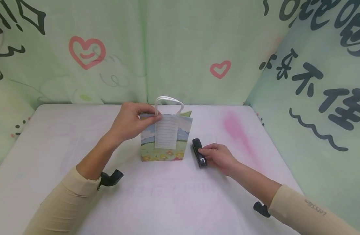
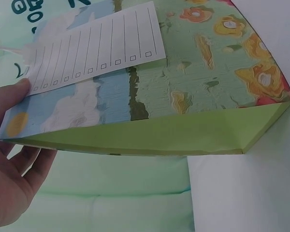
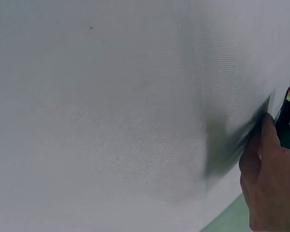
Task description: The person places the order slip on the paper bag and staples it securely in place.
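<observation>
A small paper gift bag with a painted sky and flower meadow stands upright on the table, its white rope handles raised. Against its front lies a lined white paper slip, with little boxes at the line ends in the left wrist view. My left hand pinches the slip and the bag's top left edge, thumb in front and fingers behind. Just right of the bag, my right hand grips a black stapler by its side. Only part of the stapler shows in the right wrist view.
The white-covered table carries a pink stain at the back right. Pale green curtain walls with hearts and dark writing enclose its back and sides. Black wrist mounts hang under both forearms.
</observation>
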Demonstrator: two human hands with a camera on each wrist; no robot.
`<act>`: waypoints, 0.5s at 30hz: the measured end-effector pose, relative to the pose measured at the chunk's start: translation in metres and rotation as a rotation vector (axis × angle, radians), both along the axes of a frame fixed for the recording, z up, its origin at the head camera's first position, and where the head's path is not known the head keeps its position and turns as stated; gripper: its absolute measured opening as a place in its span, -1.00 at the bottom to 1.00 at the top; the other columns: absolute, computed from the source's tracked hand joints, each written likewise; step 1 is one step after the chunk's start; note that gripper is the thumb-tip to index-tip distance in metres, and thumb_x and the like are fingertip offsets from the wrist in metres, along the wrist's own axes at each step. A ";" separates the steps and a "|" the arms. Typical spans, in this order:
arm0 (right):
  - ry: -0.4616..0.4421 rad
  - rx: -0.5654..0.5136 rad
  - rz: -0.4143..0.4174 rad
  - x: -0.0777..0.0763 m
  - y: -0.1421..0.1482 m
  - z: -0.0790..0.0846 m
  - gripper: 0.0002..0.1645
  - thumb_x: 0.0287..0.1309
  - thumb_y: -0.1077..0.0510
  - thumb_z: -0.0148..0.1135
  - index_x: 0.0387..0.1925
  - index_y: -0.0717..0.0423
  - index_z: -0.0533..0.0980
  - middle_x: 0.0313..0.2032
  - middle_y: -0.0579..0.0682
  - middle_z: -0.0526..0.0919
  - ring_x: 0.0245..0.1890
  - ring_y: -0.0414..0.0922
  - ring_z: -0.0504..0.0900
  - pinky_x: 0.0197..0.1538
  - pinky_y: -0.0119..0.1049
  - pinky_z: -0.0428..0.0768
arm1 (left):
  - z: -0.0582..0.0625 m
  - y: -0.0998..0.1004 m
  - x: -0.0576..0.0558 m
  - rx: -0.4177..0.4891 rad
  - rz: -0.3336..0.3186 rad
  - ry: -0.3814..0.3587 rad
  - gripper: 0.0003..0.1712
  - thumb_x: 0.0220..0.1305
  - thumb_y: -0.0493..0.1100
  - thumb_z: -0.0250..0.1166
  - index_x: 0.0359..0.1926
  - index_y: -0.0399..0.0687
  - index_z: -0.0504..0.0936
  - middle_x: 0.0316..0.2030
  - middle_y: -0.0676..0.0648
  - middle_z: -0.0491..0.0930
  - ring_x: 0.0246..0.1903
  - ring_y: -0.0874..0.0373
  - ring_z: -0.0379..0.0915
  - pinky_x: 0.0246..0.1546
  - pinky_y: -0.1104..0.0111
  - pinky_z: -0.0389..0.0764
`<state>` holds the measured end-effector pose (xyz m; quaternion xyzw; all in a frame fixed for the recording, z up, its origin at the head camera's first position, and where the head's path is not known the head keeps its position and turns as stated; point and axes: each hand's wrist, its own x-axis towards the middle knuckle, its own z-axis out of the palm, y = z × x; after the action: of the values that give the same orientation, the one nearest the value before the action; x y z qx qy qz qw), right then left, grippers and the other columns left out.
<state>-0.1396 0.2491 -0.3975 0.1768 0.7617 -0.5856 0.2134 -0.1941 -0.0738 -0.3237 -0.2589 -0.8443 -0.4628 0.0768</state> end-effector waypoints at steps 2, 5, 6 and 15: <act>0.024 0.063 0.005 0.001 -0.002 0.000 -0.50 0.33 0.12 0.39 0.13 0.37 0.49 0.11 0.25 0.58 -0.18 -0.14 0.65 -0.07 -0.34 0.71 | 0.000 0.000 0.000 -0.002 0.004 -0.003 -0.85 0.28 -0.17 0.51 -0.14 -0.05 0.85 -0.20 -0.03 0.83 -0.16 0.11 0.73 -0.24 0.23 0.68; 0.055 0.187 0.023 0.003 -0.004 0.002 -0.53 0.26 0.06 0.45 0.05 0.32 0.58 -0.07 0.17 0.68 -0.28 -0.15 0.68 -0.12 -0.33 0.69 | 0.001 -0.001 0.000 -0.004 0.010 -0.005 -0.85 0.28 -0.17 0.51 -0.14 -0.05 0.85 -0.20 -0.02 0.83 -0.16 0.11 0.73 -0.24 0.23 0.68; 0.065 0.238 0.033 0.003 -0.005 0.002 -0.54 0.26 0.04 0.46 0.03 0.29 0.61 -0.12 0.13 0.70 -0.31 -0.15 0.68 -0.14 -0.32 0.69 | 0.000 -0.001 0.000 -0.002 0.010 -0.005 -0.85 0.28 -0.17 0.51 -0.14 -0.05 0.85 -0.20 -0.02 0.83 -0.15 0.11 0.73 -0.23 0.23 0.67; 0.138 0.355 0.091 0.009 -0.010 0.000 -0.59 0.30 0.07 0.40 0.02 0.29 0.62 -0.15 0.17 0.75 -0.38 -0.14 0.72 -0.27 -0.25 0.76 | -0.002 0.000 0.000 0.019 0.004 0.012 -0.85 0.26 -0.19 0.52 -0.15 -0.06 0.85 -0.22 -0.01 0.83 -0.13 0.11 0.76 -0.24 0.25 0.67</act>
<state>-0.1302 0.2393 -0.3980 0.1362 0.8730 -0.4427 0.1525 -0.1936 -0.0741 -0.3259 -0.2592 -0.8400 -0.4690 0.0851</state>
